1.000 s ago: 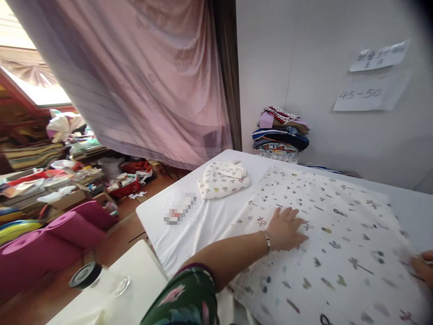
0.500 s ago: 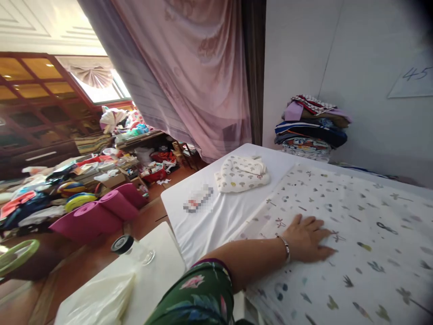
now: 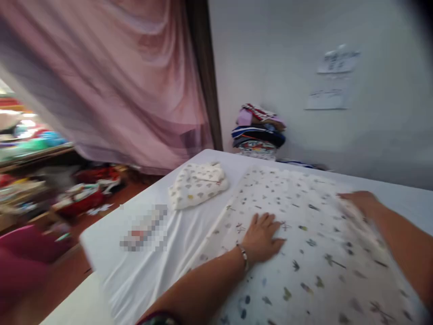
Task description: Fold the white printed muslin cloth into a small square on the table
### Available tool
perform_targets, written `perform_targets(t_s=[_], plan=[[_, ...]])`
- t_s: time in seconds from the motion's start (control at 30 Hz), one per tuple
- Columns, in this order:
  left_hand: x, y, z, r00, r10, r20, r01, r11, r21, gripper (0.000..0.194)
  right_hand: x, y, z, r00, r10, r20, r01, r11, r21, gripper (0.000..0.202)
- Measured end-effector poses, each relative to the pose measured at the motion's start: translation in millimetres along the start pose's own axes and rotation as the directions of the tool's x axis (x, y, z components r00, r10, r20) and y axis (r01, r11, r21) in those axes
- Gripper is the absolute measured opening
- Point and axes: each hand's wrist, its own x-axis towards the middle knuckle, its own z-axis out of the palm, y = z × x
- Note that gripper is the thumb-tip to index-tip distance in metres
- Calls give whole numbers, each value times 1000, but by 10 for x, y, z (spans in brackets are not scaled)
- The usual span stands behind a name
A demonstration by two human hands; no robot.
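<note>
A white cloth [image 3: 287,271] with small plant prints lies spread over the white-covered table. My left hand [image 3: 261,237] rests palm down on its middle, fingers spread, with a bracelet at the wrist. At the cloth's right edge is my right hand [image 3: 360,201], blurred; its fingers point left along the fabric, and whether they pinch it I cannot tell. A folded white cloth [image 3: 199,185] with a mushroom-like print sits to the left of the spread one. Nearer the table's left edge lies a pixelated item [image 3: 145,230].
Behind the table stands a pile of folded fabrics [image 3: 259,133]. A pink curtain [image 3: 135,81] hangs at the left, with cluttered goods and a pink roll [image 3: 23,257] below. Papers [image 3: 328,97] are stuck on the wall.
The view has swung right and closer to the table. My right hand has come into view at the cloth's right edge. My left hand still lies on the cloth.
</note>
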Motion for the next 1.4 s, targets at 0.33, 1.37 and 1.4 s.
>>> perform_targets(t_s=[0.33,1.37,1.4], plan=[[76,-125,54,999,36,-4,-36,997,68,47,-305,-31,-49,883,-450,129,464,879,-107,36],[85,-158,85,999,40,-37,-39,999,12,45,-620,-516,157,879,-194,435,148,979,137,15],[85,-152,79,999,38,-34,-38,999,13,45,-620,-543,182,874,-179,452,101,976,192,21]])
